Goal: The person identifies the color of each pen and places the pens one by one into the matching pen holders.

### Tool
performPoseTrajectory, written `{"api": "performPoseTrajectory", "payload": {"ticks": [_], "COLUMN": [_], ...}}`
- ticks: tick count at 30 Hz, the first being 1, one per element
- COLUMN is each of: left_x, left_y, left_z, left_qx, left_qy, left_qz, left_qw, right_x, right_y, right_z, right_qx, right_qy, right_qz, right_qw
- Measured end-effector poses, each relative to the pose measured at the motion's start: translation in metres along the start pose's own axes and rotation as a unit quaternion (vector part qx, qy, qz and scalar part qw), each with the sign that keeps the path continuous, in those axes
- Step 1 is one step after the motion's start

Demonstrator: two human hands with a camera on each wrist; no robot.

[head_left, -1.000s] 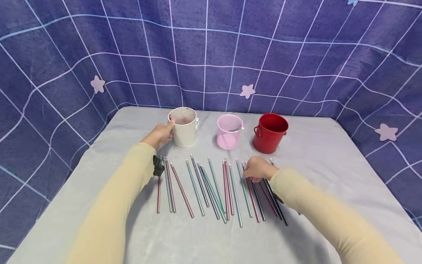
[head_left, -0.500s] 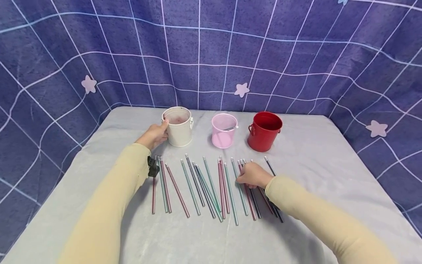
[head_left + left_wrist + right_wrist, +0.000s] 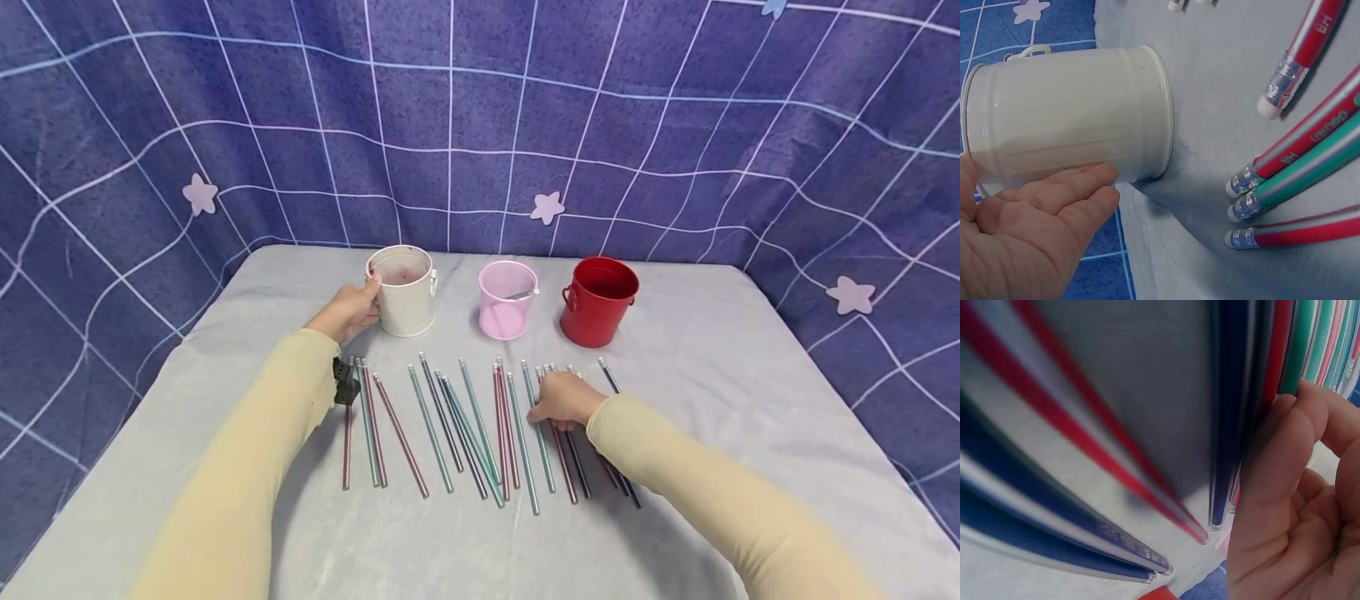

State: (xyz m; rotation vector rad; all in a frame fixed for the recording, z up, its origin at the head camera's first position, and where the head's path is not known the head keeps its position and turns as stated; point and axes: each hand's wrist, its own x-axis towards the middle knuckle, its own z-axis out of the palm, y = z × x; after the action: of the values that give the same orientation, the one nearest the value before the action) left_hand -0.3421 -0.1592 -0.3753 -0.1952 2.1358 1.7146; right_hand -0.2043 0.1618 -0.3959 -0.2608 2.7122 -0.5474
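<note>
On the left, my left hand (image 3: pixel 352 310) holds a white bucket (image 3: pixel 411 308), thumb over its rim and fingers along the outside wall. The left wrist view has the bucket (image 3: pixel 1072 112) beside fairly straight fingers (image 3: pixel 1088 206). On the right, my right hand (image 3: pixel 562 400) reaches down into the row of pencils. Its thumb and index finger pinch a green pencil (image 3: pixel 546 467), whose upper part they partly cover. In the right wrist view, the green pencil (image 3: pixel 1297 356) runs down to the fingertips, with a red pencil (image 3: pixel 1277 350) right alongside.
Several red, green and dark blue pencils lie in a row, eraser ends away from me, including a leftmost red one (image 3: pixel 347 458). Behind them stand a pink bucket (image 3: pixel 504 318) and a red bucket (image 3: pixel 592 321). A blue patterned curtain (image 3: pixel 480 125) hangs behind the grey cloth-covered table (image 3: pixel 375 550).
The head view has shifted slightly, moving the scene left. My right hand has edged left, and the green pencil's lower end has swung a little left. My left hand stays at the white bucket.
</note>
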Motion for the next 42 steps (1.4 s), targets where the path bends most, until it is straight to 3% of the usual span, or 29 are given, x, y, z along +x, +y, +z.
{"api": "performPoseTrajectory", "payload": {"ticks": [3,5,6,8,10,13,16,28,42], "left_x": [0.044,0.062,0.064,0.054,0.025,-0.004,-0.015,-0.016,-0.018], "left_y": [-0.024,-0.033,-0.034,-0.027,-0.01,0.006,0.012,0.009,0.009], "left_z": [-0.018,-0.026,-0.026,-0.022,-0.01,-0.001,0.002,0.004,0.005], "left_qx": [-0.01,-0.013,-0.008,0.011,0.028,0.039,0.03,0.027,0.032], "left_qy": [-0.009,-0.013,-0.013,-0.011,-0.004,-0.009,-0.012,-0.011,-0.006], "left_qz": [0.028,0.029,0.03,0.031,0.014,0.015,0.011,0.018,0.017], "left_qw": [0.9995,0.9994,0.9994,0.9994,0.9995,0.9991,0.9994,0.9994,0.9993], "right_x": [0.0,0.0,0.0,0.0,0.001,0.0,0.0,-0.004,-0.011], "right_y": [-0.003,-0.005,-0.006,-0.009,-0.012,-0.016,-0.017,-0.023,-0.032], "right_z": [0.001,0.001,0.001,-0.002,-0.006,-0.015,-0.021,-0.041,-0.071], "right_qx": [-0.003,-0.004,-0.002,0.005,0.01,0.014,0.006,0.009,0.016], "right_qy": [0.011,0.015,0.018,0.021,0.021,0.024,0.019,0.019,0.092], "right_qz": [0.004,0.003,0.001,-0.004,-0.009,-0.024,-0.027,-0.035,-0.081], "right_qw": [1.0,1.0,1.0,1.0,1.0,0.999,0.999,0.999,0.992]}}
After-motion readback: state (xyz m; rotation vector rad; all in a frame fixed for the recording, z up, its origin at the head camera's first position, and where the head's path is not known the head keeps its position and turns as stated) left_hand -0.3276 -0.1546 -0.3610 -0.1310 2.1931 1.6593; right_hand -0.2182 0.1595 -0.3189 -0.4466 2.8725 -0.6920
